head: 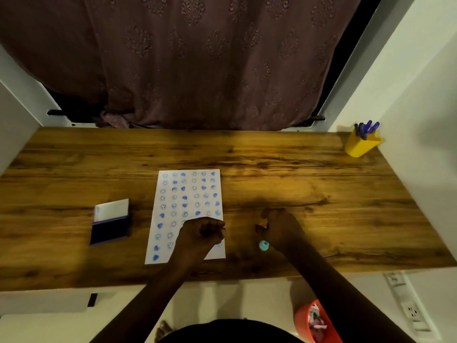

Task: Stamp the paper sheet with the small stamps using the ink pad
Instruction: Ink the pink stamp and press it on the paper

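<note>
Wood-grain tabletop (pixel 272 169) ran beneath a dark patterned curtain, and on it lay the white paper sheet (pixel 170 219), its rows of blue smiley and heart prints nearly filling it down to the near edge. The left hand (pixel 202 233) was curled into a loose fist over the sheet's lower right part; whether it pinched a stamp could not be told. The right hand (pixel 279 229) rested on the wood just right of the sheet, fingers bent and seemingly empty, with a small teal stamp (pixel 263 245) standing just beside its wrist. The open, dark-blue ink pad with its white lid (pixel 110 222) sat well apart to the left. To finish well, the last blank spots probably wanted a freshly inked stamp pressed straight down, in line with the rows, the sheet held flat
</note>
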Demonstrator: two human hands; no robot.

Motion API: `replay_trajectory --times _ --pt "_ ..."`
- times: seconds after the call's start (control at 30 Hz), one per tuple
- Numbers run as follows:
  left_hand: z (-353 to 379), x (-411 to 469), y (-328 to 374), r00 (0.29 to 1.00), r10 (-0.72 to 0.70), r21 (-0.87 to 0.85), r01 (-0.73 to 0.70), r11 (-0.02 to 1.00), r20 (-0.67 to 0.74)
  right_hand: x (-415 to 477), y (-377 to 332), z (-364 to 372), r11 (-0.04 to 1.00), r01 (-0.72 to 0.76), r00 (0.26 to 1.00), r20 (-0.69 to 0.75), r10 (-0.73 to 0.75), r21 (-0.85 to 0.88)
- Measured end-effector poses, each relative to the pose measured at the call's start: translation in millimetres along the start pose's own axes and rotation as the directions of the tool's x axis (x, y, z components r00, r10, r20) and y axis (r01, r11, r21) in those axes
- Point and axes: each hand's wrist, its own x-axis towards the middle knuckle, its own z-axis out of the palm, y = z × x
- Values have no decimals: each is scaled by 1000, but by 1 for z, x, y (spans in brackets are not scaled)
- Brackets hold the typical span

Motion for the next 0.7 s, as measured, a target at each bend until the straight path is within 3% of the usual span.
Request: replay_trajectory --times 0.13,0.2,0.27,0.37,0.43,0.5,0.7 --pt "-9 -4 -1 1000 1 -19 -1 1000 0 4 -2 3 998 1 1000 -1 -1 -60" --pt "-13 -5 -2 1000 -3 -38 2 999 -7 5 -7 -3 998 -28 1000 -9 29 54" --pt "-16 -6 -3 1000 -5 -54 4 999 -7 4 -15 -12 958 -34 999 -31 45 286" --pt "-19 -6 -4 1000 5 -121 -2 993 26 -4 -40 -26 792 -41 996 -43 84 609" --pt "-22 -6 -3 999 0 -187 10 982 53 -12 -59 -28 600 -124 992 101 73 790" --pt "-26 -7 -2 999 7 -220 5 975 52 -18 -76 -27 472 -191 977 212 8 861" --pt "-48 -12 -6 997 60 -243 -71 967 -50 -18 -116 -15 393 -232 944 303 -129 890"
